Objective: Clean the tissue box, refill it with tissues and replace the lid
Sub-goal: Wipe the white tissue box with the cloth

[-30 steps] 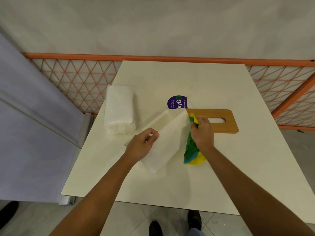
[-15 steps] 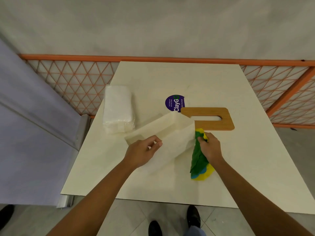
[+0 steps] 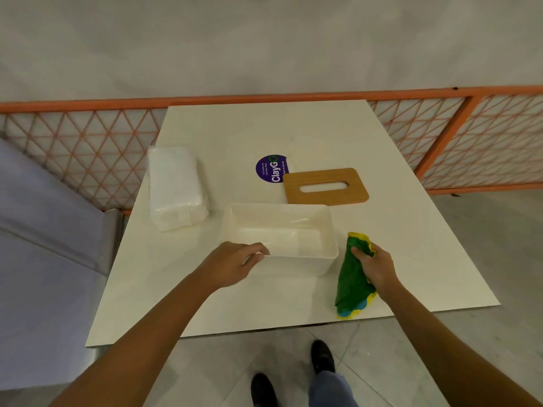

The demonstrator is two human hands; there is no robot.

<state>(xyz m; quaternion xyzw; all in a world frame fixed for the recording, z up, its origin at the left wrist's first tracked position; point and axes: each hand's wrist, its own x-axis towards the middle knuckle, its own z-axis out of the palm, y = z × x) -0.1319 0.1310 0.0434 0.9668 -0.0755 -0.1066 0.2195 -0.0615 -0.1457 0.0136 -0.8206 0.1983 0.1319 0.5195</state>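
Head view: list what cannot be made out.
All in the head view:
Round purple sticker: small print too small; right edge under the slotted wooden lid.
Open white plastic box: near-left rim hidden by the left hand.
Green-and-yellow cloth: part hidden by the right hand.

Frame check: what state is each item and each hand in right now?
tissue box: upright on table, uncovered, empty inside.
wooden lid: off, lying flat behind the box.
tissue pack: lying left of box, untouched.
cloth: bunched, lower end on table.
left hand: grips box's near rim.
right hand: grips cloth.
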